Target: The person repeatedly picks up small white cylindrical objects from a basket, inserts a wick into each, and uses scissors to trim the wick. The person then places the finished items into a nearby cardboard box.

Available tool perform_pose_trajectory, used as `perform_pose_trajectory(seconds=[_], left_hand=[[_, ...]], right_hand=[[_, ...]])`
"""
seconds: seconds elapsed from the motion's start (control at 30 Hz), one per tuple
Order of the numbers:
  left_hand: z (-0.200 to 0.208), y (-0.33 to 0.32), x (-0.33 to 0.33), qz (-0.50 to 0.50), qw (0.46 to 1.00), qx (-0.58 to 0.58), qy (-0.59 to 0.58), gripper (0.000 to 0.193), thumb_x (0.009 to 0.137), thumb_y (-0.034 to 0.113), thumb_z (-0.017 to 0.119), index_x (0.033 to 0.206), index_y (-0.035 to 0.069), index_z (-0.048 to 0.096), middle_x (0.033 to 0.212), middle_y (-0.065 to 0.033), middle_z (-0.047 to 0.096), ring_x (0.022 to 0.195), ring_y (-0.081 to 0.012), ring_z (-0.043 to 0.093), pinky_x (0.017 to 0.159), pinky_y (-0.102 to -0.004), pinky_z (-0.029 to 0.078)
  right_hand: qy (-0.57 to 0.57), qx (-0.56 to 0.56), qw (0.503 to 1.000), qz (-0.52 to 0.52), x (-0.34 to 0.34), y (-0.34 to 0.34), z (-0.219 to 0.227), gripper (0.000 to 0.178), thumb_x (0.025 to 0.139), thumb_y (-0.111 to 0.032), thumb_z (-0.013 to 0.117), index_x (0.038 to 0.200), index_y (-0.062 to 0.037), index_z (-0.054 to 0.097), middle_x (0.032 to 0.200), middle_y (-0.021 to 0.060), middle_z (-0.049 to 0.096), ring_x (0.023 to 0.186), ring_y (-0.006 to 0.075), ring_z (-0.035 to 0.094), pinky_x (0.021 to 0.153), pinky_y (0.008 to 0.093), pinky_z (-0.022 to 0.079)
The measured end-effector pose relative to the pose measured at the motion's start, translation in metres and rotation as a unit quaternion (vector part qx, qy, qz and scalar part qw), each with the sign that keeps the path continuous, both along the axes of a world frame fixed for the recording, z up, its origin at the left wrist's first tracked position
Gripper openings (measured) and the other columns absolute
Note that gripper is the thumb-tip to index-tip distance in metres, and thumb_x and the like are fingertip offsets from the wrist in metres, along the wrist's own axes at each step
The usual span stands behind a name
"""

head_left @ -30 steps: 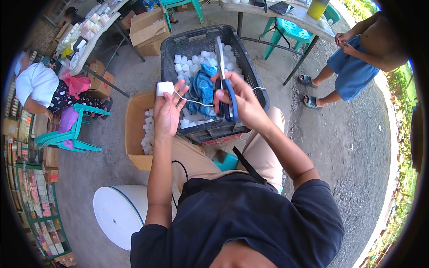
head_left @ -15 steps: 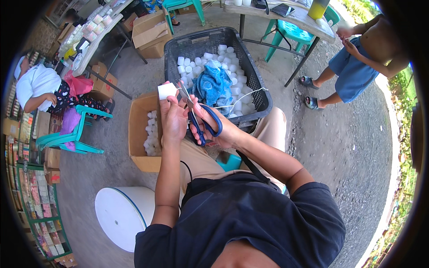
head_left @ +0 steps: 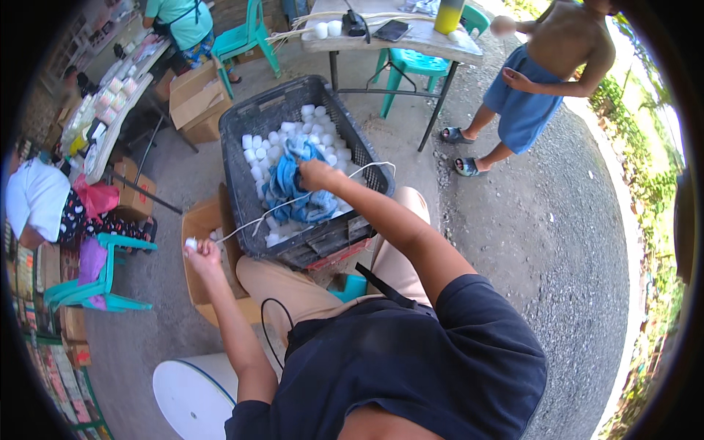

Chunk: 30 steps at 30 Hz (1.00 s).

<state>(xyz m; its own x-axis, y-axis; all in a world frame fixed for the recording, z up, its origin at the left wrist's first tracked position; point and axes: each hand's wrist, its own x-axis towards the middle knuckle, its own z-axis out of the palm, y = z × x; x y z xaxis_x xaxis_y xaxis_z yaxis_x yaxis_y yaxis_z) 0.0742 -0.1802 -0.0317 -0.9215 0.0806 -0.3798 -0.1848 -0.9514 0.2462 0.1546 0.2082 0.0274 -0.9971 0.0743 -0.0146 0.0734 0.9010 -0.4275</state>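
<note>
My left hand pinches a small white cylindrical piece over the open cardboard box. From beside it, a thin white cord stretches up to the right across a black plastic crate. Many similar white cylinders fill the crate. A crumpled blue cloth lies on them, and my right hand is closed down at its top. A dark edge at those fingers looks like the handle of the scissors; their blades are hidden.
A white round container stands at lower left. Beyond the crate is a table with a phone and yellow container. A person in blue shorts stands at right. Green chairs, cardboard boxes and other people are around.
My hands have moved apart: the left down-left to the cardboard box with a white piece, the right with the scissors to the blue cloth. The cord is now stretched out. My view has shifted.
</note>
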Motion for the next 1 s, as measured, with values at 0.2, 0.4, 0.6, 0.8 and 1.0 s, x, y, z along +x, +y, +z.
perform_pose_trajectory(seconds=[0.2,0.4,0.6,0.8,1.0], left_hand=[[-0.041,-0.065,-0.019,0.029,0.987,-0.094,-0.126,0.039,0.103,0.036,0.032,0.094,0.005,0.055,0.067,-0.0024,0.053,0.046,-0.0117,0.034,0.041,-0.0254,0.029],[0.04,0.054,0.004,-0.166,0.963,-0.056,0.204,0.034,0.103,0.027,0.036,0.119,0.005,0.055,0.082,-0.001,0.052,0.055,-0.0098,0.037,0.048,-0.0236,0.033],[0.095,0.16,0.055,-0.226,0.903,-0.278,0.236,0.036,0.102,0.034,0.04,0.119,0.005,0.055,0.082,-0.0008,0.055,0.059,-0.0056,0.04,0.052,-0.021,0.034],[0.046,0.206,0.063,-0.249,0.625,-0.661,0.333,0.032,0.101,0.028,0.042,0.105,0.001,0.058,0.076,-0.0067,0.065,0.062,-0.0126,0.053,0.061,-0.027,0.043],[0.043,0.204,0.069,-0.237,0.51,-0.765,0.315,0.02,0.093,0.016,0.053,0.104,0.001,0.059,0.089,-0.0133,0.064,0.083,-0.0239,0.062,0.076,-0.035,0.048]], right_hand=[[0.263,-0.116,0.955,-0.071,0.024,0.057,0.034,0.017,0.067,-0.004,0.069,0.085,-0.0056,0.068,0.079,0.0156,0.066,0.076,0.0306,0.066,0.071,0.0397,0.052],[0.374,-0.102,0.84,-0.38,0.073,0.311,0.105,0.025,0.071,-0.007,0.064,0.095,-0.0043,0.071,0.087,0.01,0.072,0.075,0.0162,0.068,0.067,0.0282,0.052],[0.345,0.076,0.807,-0.473,0.116,0.443,0.16,0.05,0.067,-0.014,0.061,0.116,-0.0054,0.064,0.119,0.0276,0.058,0.112,0.0372,0.056,0.099,0.0388,0.042],[0.334,0.118,0.837,-0.417,0.117,0.514,0.155,0.041,0.076,-0.015,0.057,0.116,-0.0136,0.065,0.12,0.0309,0.056,0.118,0.0412,0.051,0.101,0.0415,0.04],[0.306,0.154,0.845,-0.411,0.063,0.544,0.128,0.034,0.085,-0.017,0.051,0.116,-0.0131,0.065,0.117,0.0323,0.057,0.12,0.044,0.048,0.103,0.0458,0.039]])
